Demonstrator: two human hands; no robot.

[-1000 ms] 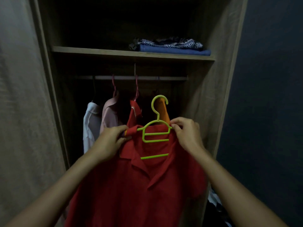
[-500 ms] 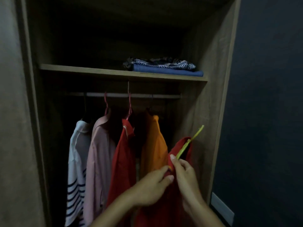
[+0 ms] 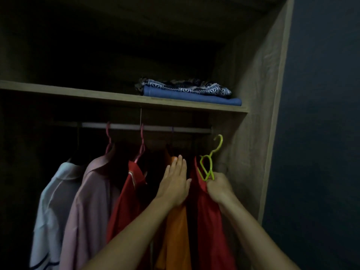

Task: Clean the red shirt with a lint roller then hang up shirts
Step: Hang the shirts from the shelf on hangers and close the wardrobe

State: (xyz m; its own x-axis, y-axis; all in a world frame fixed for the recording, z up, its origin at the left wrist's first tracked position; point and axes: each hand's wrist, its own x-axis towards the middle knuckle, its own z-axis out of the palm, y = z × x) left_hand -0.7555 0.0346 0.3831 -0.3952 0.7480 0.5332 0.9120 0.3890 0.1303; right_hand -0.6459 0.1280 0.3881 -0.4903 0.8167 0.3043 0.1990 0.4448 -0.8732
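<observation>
The red shirt point(image 3: 209, 217) hangs on a lime green hanger point(image 3: 211, 158) inside the wardrobe, at its right end. My right hand point(image 3: 219, 187) grips the hanger's lower frame; its hook sits just below and right of the rail point(image 3: 148, 127), not over it. My left hand point(image 3: 175, 182) is flat with fingers apart, pressing against the orange shirt point(image 3: 176, 230) that hangs on the rail. Further left hang a second red shirt point(image 3: 124, 199), a pink shirt point(image 3: 91, 201) and a white striped shirt point(image 3: 51, 207).
A wooden shelf point(image 3: 109, 96) above the rail carries folded blue and patterned fabrics point(image 3: 187, 91). The wardrobe's right side panel point(image 3: 253, 133) stands close to the green hanger. A dark blue wall point(image 3: 321, 133) lies to the right.
The red shirt went from facing me to edge-on and rose toward the rail's right end. My left hand let go of it and now pushes the orange shirt left. The view tilted up.
</observation>
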